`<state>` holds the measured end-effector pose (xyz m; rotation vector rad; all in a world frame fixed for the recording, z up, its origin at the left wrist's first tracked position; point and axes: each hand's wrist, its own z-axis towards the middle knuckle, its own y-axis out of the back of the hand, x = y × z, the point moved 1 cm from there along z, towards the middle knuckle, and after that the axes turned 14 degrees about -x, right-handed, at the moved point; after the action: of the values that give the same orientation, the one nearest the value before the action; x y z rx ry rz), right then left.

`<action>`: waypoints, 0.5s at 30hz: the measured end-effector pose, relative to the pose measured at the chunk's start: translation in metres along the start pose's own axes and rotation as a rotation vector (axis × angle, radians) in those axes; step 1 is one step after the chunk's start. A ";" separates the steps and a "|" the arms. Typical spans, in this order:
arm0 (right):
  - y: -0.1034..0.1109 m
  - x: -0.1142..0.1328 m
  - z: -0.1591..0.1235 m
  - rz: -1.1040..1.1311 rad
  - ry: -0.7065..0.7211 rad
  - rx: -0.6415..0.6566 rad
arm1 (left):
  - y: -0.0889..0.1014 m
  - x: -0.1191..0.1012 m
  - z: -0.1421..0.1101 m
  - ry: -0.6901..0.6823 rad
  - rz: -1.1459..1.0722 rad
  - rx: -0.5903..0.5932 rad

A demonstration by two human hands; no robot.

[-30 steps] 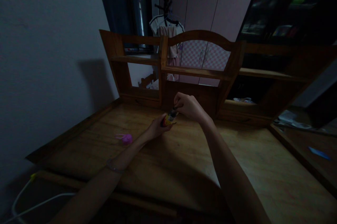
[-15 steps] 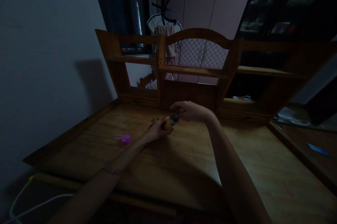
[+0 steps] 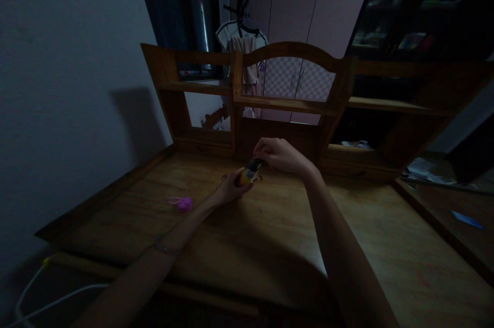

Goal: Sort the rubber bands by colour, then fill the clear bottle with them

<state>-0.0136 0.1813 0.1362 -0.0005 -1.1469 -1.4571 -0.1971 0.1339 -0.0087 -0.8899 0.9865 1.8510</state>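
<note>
My left hand (image 3: 229, 188) is wrapped round a small cylindrical container (image 3: 247, 174) with a yellow and red lower part and a dark upper part. It is tilted, with its top pointing up and to the right. At that top end, the bent fingers of my right hand (image 3: 278, 154) are pinched together. What they grip, if anything, is too dark and small to make out. Small dark curly pieces (image 3: 259, 178) show just beside the container, and another little dark piece (image 3: 224, 177) lies behind my left hand.
A pink-purple ball-like item with a loop (image 3: 184, 204) lies on the wooden desk (image 3: 278, 235) left of my hands. A wooden shelf unit (image 3: 285, 105) spans the desk's back. White cable (image 3: 62, 297) hangs at the lower left; a blue packet (image 3: 466, 219) lies far right.
My right hand has risen slightly, and its fingers have closed from a looser reach into a pinch at the container's top. The container has shifted slightly up and left with my left hand.
</note>
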 end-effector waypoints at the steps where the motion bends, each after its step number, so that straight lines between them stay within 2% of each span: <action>1: 0.000 0.001 0.000 -0.007 0.035 -0.028 | 0.000 -0.001 0.000 0.010 -0.010 0.002; 5: 0.003 0.004 0.002 -0.023 0.111 -0.141 | 0.000 -0.001 -0.001 0.049 -0.049 -0.025; 8: 0.009 0.000 0.003 -0.083 0.084 -0.282 | 0.001 0.001 -0.001 0.060 -0.049 -0.035; 10: 0.010 -0.007 0.004 -0.093 -0.048 -0.301 | 0.001 0.002 -0.001 0.058 -0.050 -0.042; 13: 0.004 -0.020 0.005 0.028 -0.335 -0.166 | 0.002 0.002 0.000 0.050 -0.056 -0.043; 15: -0.001 -0.025 0.006 0.143 -0.435 -0.092 | 0.003 0.003 0.001 0.048 -0.056 -0.041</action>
<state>-0.0112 0.2035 0.1240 -0.4746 -1.3939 -1.4174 -0.2008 0.1352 -0.0096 -0.9810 0.9460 1.8163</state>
